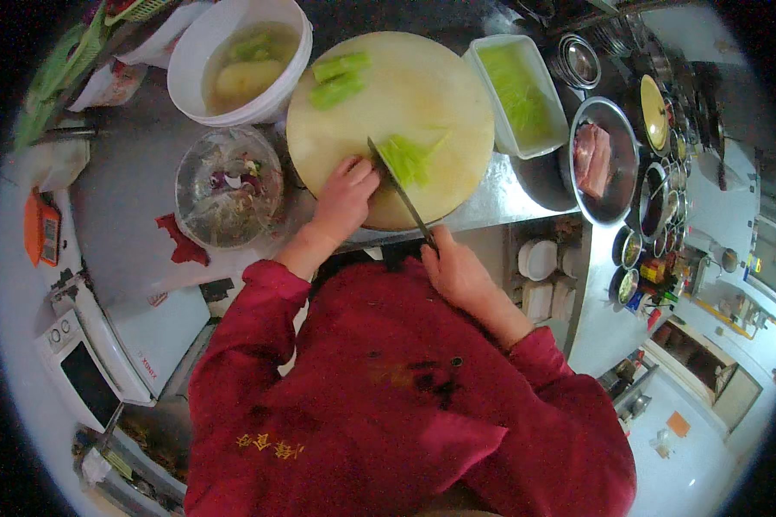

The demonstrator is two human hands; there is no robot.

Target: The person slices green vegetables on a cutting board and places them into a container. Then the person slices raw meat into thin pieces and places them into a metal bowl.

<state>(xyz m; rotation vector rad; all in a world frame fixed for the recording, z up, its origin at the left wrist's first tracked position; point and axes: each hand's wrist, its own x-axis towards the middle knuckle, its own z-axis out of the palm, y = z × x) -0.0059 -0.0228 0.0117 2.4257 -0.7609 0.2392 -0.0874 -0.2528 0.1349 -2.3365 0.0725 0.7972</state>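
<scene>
My right hand [456,262] is closed on the handle of a kitchen knife [401,190], whose blade slants up and left over a round cutting board [440,84]. On the board's lower left, my left hand [352,187] lies with bent fingers against the blade's left side; whether anything is under the fingers cannot be seen. Thin green vegetable slices [409,158] lie right of the blade. Larger pale green vegetable pieces [339,79] rest at the board's upper left. A white plastic container [559,123] with shredded green vegetable stands against the board's right side.
White buckets [184,71] with peeled vegetables in liquid stand upper left, above a clear bowl [191,220] of scraps. A dark red scrap [184,242] lies beside that bowl. At right are a metal bowl [627,187] with raw meat [593,160] and stacked metal bowls [579,61].
</scene>
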